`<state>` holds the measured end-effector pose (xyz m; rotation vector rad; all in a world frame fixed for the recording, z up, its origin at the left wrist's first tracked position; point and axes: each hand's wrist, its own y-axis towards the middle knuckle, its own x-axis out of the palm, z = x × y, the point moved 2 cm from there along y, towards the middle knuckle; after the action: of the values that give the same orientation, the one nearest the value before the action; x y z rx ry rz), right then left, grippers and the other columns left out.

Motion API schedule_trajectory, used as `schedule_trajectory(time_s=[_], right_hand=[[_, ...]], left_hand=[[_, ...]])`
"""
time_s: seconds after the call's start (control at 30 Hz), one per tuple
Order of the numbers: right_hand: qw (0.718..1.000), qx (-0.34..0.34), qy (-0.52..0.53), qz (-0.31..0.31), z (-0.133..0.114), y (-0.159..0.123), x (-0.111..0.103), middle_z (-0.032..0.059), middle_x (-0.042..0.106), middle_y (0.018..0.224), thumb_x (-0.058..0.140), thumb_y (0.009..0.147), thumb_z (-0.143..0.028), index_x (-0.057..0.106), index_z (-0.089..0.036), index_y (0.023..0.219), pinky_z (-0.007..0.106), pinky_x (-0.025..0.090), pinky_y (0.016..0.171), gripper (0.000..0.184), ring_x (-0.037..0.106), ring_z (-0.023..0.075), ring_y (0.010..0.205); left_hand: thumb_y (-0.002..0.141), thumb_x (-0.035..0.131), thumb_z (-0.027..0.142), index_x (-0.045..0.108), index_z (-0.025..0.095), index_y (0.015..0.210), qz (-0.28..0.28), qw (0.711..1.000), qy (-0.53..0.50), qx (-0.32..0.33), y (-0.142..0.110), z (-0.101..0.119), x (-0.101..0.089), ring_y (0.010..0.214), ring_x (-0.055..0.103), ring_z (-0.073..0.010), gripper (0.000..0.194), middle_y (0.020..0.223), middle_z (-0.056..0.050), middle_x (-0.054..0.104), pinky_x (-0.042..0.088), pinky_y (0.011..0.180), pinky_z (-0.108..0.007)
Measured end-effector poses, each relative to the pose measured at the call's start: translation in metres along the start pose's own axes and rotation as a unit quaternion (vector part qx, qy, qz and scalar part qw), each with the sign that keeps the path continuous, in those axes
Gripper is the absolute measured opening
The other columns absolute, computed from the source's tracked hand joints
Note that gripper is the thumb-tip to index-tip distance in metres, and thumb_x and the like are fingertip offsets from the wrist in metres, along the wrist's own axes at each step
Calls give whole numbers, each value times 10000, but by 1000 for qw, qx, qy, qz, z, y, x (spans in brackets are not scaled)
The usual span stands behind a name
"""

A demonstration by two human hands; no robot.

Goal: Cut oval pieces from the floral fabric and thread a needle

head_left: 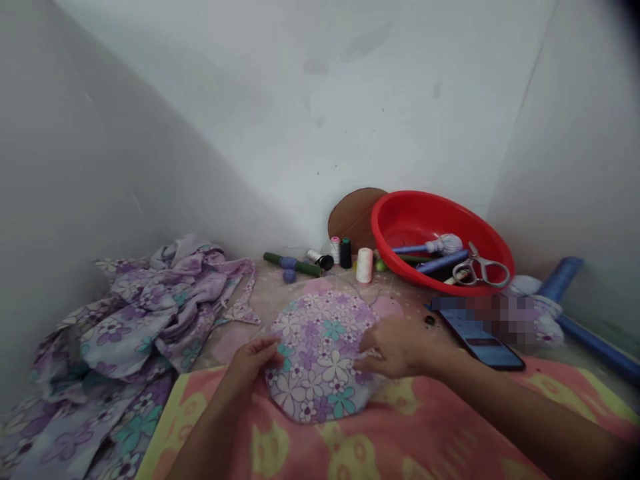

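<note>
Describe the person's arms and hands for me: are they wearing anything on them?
The left hand and right hand are bare, with no gloves. The left forearm and right forearm show no sleeves. No ring, watch, bracelet or marking can be seen on them.

left hand point(253, 363) open | right hand point(395, 347) open (palms down)

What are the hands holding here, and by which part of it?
The left hand and right hand rest on opposite edges of a round purple floral cloth; whether either actually grips it cannot be told.
</note>
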<state>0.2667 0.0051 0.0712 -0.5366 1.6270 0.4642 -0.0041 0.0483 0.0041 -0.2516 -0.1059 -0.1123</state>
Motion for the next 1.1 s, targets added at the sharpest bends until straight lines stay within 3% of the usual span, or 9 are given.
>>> schedule_trajectory(time_s=[0.07, 0.17, 0.3, 0.43, 0.63, 0.77, 0.9, 1.0, 1.1], right_hand=[[999, -9, 21, 32, -10, 20, 0, 90, 614, 930, 275, 822, -428, 601, -168, 945, 304, 364, 746, 434, 546, 194, 847], [995, -27, 37, 92, -27, 55, 21, 93, 412, 1244, 243, 835, -420, 442, -170, 1169, 362, 247, 920, 462, 372, 215, 1117], [994, -45, 75, 58, -34, 81, 63, 60, 251, 1345, 185, 834, -467, 274, -184, 1277, 393, 97, 995, 534, 184, 198, 1230], [994, -55, 85, 29, -9, 79, 74, 22, 211, 1361, 170, 821, -509, 227, -245, 1290, 400, 71, 1000, 542, 150, 188, 1242], [996, 68, 54, 31, 54, 67, 72, 26, 175, 1371, 188, 827, -477, 217, -257, 1293, 435, 54, 991, 516, 120, 207, 1249], [991, 117, 50, 34, 70, 59, 64, 64, 189, 1364, 201, 828, -458, 230, -211, 1295, 432, 114, 984, 529, 155, 226, 1239], [990, 118, 52, 55, 46, 46, 39, 131, 231, 1341, 283, 801, -478, 300, -136, 1270, 419, 121, 992, 582, 193, 251, 1225], [994, -1, 100, 36, 2, 32, 26, 108, 152, 1368, 350, 752, -541, 209, -178, 1302, 412, 105, 1006, 675, 144, 240, 1242], [984, -112, 140, -2, -37, 18, 33, 93, 88, 1379, 433, 705, -543, 103, -198, 1319, 422, 80, 1014, 778, 85, 242, 1252]], left_hand=[[554, 677, 309, 598, 130, 766, -4, 1000, -5, 7, 2, -2, 0, 449, 505, -92, 288, 482, 7, 595, 342, 462, -194], [533, 684, 308, 597, 133, 754, 8, 1000, 3, 12, 4, -5, 0, 441, 504, -95, 294, 469, 11, 594, 340, 457, -196], [512, 689, 298, 594, 134, 732, 4, 1000, 14, 10, 8, -7, -2, 444, 512, -101, 291, 462, 8, 597, 345, 458, -197], [512, 686, 309, 591, 134, 724, -7, 1000, 11, 9, 9, -7, -4, 450, 514, -105, 291, 463, 1, 604, 360, 479, -203], [516, 689, 316, 597, 125, 737, -21, 1000, 3, -5, 11, -11, -7, 442, 503, -99, 306, 464, 3, 598, 344, 458, -194], [518, 693, 321, 602, 126, 747, -19, 1000, -6, -5, 10, -13, -9, 435, 493, -95, 314, 465, 4, 596, 337, 448, -190], [496, 711, 300, 604, 132, 723, -4, 1000, -30, -6, 8, -9, -8, 435, 492, -91, 302, 447, 13, 584, 337, 445, -183], [478, 719, 285, 607, 139, 708, 8, 998, -60, -15, 7, -3, -5, 449, 510, -97, 295, 456, 13, 587, 355, 456, -185], [483, 716, 254, 607, 143, 721, 17, 996, -91, -17, 5, 7, 0, 451, 521, -95, 284, 466, 15, 592, 362, 457, -178]])
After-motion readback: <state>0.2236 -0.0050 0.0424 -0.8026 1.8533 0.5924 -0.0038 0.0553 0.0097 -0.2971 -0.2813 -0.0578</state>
